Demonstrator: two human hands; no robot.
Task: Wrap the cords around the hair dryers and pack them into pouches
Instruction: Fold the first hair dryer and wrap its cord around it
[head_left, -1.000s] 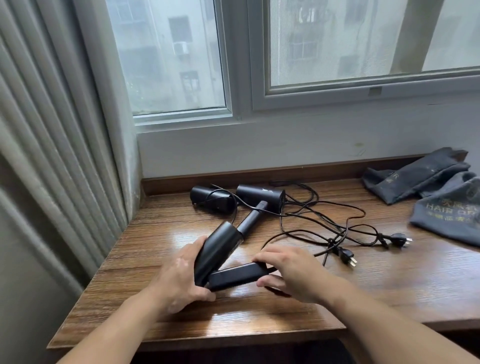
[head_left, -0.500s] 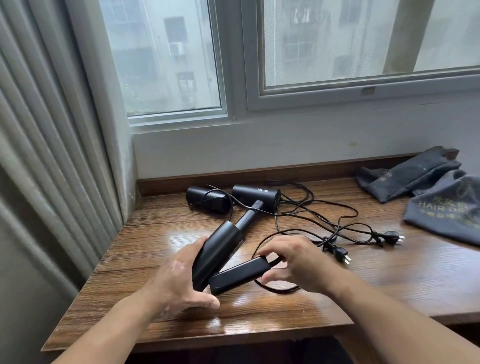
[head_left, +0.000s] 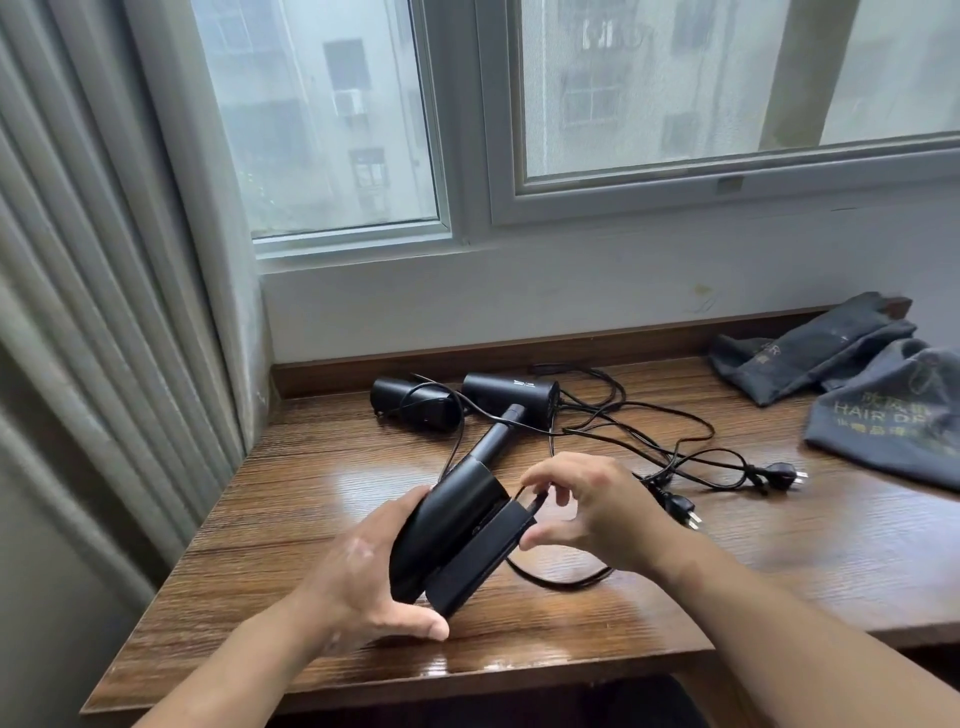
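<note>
Head view: the left hand (head_left: 363, 566) grips the folded hair dryer (head_left: 452, 525) round its barrel, thumb under the near end, holding it tilted just above the table (head_left: 779, 561). The right hand (head_left: 597, 514) pinches the cord (head_left: 558, 582) between thumb and fingertips at the handle's tip; the cord loops onto the wood beneath that wrist. The near table edge runs under both forearms, the left edge meets the curtain (head_left: 104, 312), and a raised wooden lip closes the back. Bare wood lies open right of the hands, between the nearer plug (head_left: 681, 508) and the near edge. A second dryer (head_left: 511, 397) and third dryer (head_left: 410, 408) lie back left among tangled cords; a grey pouch (head_left: 810, 353) and a printed pouch (head_left: 893, 431) lie far right. Compared with half a second ago, the held dryer is tilted steeper and the right hand has risen, drawing the cord up
</note>
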